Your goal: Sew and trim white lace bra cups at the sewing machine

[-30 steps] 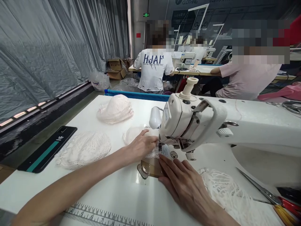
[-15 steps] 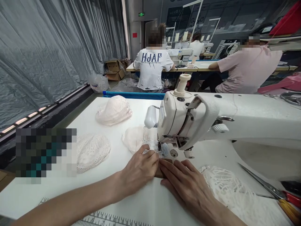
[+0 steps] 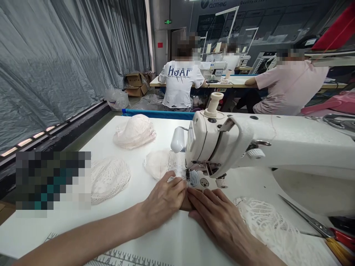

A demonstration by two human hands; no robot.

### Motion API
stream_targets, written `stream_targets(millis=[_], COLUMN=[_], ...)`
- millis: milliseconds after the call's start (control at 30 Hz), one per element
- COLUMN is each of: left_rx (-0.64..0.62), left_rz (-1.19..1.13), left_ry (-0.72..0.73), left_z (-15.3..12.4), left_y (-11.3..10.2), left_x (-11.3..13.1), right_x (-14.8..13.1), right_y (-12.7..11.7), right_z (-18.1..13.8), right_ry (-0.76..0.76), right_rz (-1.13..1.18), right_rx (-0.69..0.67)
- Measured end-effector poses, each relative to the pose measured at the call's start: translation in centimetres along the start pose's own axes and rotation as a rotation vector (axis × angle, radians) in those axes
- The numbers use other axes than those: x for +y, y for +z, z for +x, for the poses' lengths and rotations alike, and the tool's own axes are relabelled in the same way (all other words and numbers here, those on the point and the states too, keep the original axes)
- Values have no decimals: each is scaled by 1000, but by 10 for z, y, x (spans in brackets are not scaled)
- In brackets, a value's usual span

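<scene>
A white sewing machine [image 3: 208, 144] stands over the white table, its needle area just beyond my fingertips. Under its head lies a pale lace cup piece [image 3: 159, 162], partly hidden by the machine and my knuckles. My left hand [image 3: 168, 195] is curled, its fingers pinching the near edge of this lace in front of the presser foot. My right hand [image 3: 219, 212] lies flat with fingers stretched, its tips over a brown strip [image 3: 187, 203] beside the left fingers. Whether any fabric lies under the right fingers is hidden.
More lace pieces lie at the left [image 3: 111, 179], far left [image 3: 135, 131] and right [image 3: 269, 214]. Scissors [image 3: 305, 216] rest at the right beside a red-and-yellow handled tool. A printed ruler [image 3: 124, 256] runs along the front. Co-workers sit at a table behind.
The camera view has shifted slightly. Both hands and the lace stay in nearly the same place at the machine.
</scene>
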State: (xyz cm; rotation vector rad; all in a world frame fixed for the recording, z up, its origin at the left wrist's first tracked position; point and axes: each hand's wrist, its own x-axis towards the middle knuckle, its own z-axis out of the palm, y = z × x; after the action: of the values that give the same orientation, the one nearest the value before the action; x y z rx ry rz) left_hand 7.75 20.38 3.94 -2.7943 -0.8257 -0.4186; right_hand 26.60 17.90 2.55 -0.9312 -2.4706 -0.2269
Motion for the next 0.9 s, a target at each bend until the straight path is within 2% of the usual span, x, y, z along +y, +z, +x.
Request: stream_targets(millis=[367, 633, 700, 800, 900], left_rx=[26, -10, -25, -33, -113], left_rz=[-2, -31, -69, -56, -4], left_ry=[-11, -29, -60, -164, -273], left_z=[-3, -7, -13, -29, -45], left_y=[8, 7, -1, -16, -25], left_x=[-17, -16, -24, -47, -74], right_x=[4, 9, 13, 20, 26], right_y=[3, 8, 6, -3, -14], right_z=[3, 4, 4, 4, 6], right_ry=[17, -1, -13, -60, -134], right_rz=[-34, -23, 10, 78, 86], right_rx=[20, 63, 98, 166, 217])
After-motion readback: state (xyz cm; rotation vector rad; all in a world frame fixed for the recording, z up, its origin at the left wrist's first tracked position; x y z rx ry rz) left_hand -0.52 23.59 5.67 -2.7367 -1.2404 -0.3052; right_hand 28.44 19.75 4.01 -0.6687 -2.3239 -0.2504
